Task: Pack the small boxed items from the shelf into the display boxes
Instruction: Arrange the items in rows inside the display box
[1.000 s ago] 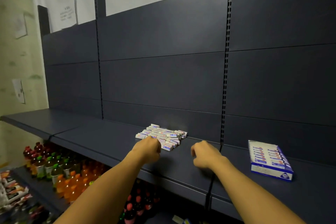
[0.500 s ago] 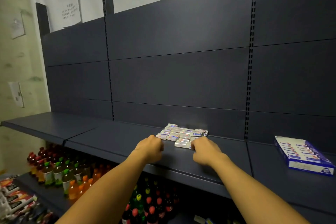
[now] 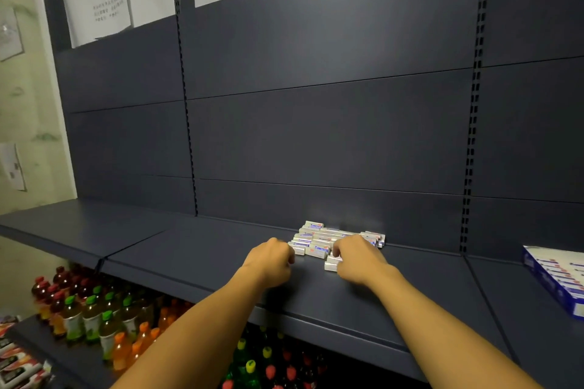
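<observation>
A pile of several small white boxed items (image 3: 328, 235) with blue and red print lies on the dark shelf (image 3: 196, 249), close to the back panel. My left hand (image 3: 271, 260) is at the pile's left edge with its fingers curled under, knuckles against the leftmost box; the back of the hand hides what the fingers hold. My right hand (image 3: 358, 260) lies over the front right of the pile, with thumb and curled fingers round a small box (image 3: 330, 265) at the front. A blue and white display box (image 3: 559, 278) stands on the shelf at the far right, partly cut off by the frame.
The shelf's front lip (image 3: 316, 322) runs below my forearms. Under it stand rows of drink bottles (image 3: 94, 316) with red, green and orange caps. Snack packs (image 3: 15, 363) sit at the lower left. Slotted uprights (image 3: 471, 136) divide the back panels.
My right hand has moved left onto the pile and closed on a front box. The left hand stays at the pile's left edge. The view has shifted left, so the display box sits further right.
</observation>
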`<move>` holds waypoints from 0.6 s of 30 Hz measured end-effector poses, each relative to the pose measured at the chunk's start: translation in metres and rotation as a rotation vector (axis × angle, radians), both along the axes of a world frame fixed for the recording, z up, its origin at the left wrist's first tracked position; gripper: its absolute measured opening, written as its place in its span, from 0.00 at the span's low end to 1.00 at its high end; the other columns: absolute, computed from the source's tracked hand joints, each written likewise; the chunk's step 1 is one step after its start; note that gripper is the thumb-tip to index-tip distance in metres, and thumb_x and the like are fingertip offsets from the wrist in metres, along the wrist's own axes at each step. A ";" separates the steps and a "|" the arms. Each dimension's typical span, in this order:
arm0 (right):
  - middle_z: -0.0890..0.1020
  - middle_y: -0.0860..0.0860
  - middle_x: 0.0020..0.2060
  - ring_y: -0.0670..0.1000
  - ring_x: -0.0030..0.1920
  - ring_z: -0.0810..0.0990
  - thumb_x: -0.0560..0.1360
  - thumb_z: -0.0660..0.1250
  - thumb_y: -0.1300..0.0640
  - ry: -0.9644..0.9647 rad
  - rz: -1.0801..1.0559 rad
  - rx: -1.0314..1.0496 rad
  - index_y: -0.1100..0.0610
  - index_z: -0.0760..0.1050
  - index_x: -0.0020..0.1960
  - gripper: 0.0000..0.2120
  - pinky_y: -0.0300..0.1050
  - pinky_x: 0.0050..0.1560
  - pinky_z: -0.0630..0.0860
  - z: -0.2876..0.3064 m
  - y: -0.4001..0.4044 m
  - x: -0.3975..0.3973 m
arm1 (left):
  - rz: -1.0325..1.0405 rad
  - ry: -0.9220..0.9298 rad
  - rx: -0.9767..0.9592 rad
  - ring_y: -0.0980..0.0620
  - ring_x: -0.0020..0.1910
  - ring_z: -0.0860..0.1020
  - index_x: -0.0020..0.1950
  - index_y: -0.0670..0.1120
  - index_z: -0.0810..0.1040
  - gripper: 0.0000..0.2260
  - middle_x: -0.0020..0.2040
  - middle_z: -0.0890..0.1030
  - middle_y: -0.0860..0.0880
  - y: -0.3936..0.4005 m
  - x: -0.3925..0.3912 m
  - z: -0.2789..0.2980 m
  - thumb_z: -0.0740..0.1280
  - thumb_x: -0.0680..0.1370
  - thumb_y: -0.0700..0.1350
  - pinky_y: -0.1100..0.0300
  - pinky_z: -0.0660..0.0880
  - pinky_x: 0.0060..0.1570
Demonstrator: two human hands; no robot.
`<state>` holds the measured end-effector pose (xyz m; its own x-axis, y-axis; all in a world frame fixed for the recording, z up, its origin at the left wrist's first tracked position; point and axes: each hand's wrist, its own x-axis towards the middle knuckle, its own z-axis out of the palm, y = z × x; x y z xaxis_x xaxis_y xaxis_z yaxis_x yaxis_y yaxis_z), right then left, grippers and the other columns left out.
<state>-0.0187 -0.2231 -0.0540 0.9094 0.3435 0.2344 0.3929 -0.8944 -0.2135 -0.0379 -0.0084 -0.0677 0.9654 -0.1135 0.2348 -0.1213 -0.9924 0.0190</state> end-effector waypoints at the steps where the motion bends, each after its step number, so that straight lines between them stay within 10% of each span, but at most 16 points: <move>1: 0.80 0.54 0.55 0.58 0.53 0.81 0.72 0.63 0.64 -0.004 0.000 0.005 0.54 0.80 0.58 0.17 0.46 0.51 0.78 0.001 0.003 0.006 | -0.006 -0.006 0.007 0.46 0.55 0.79 0.61 0.48 0.81 0.14 0.59 0.80 0.48 0.002 0.007 0.002 0.64 0.77 0.40 0.52 0.79 0.53; 18: 0.80 0.51 0.56 0.56 0.56 0.78 0.73 0.62 0.63 -0.167 -0.007 0.111 0.54 0.79 0.58 0.16 0.48 0.54 0.77 -0.032 0.057 0.071 | -0.234 -0.235 -0.095 0.49 0.58 0.76 0.68 0.50 0.76 0.18 0.58 0.79 0.51 0.040 0.097 -0.013 0.62 0.79 0.44 0.55 0.75 0.50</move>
<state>0.0522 -0.1659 -0.0864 0.8568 0.3012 0.4185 0.4254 -0.8716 -0.2437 0.0591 0.0320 -0.0807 0.8340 -0.2920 0.4683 -0.3572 -0.9324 0.0548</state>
